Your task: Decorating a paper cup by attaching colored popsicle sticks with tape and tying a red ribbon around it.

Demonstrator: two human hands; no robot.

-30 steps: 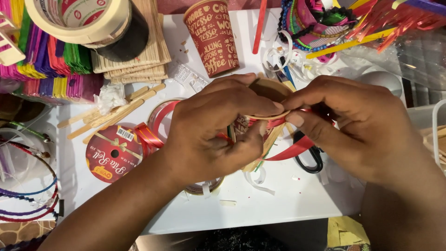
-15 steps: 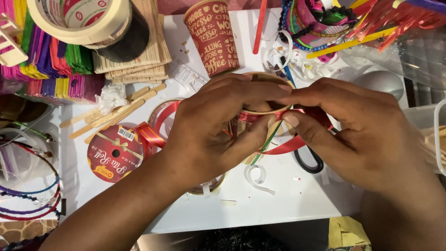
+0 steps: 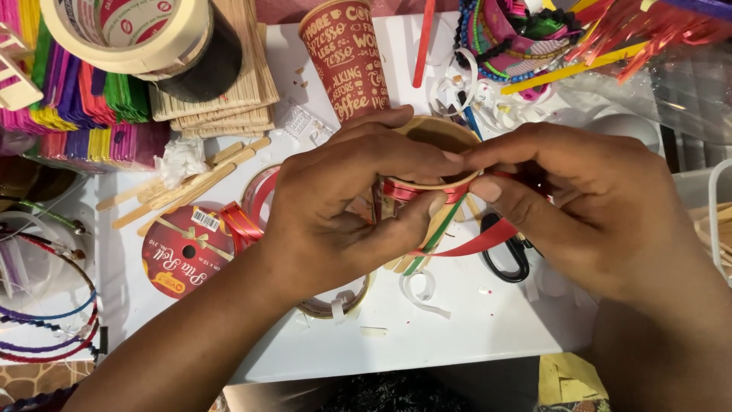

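Ribbon-wrapping under way: left hand grips the paper cup, right hand pinches red ribbon trailing toward 5 o'clock; next needs tension.

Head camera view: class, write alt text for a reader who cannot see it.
Two hands, left hand and right hand, press a shiny red ribbon around a small round brown paper cup above a cluttered white table, beside a red printed paper cup and a red ribbon spool.
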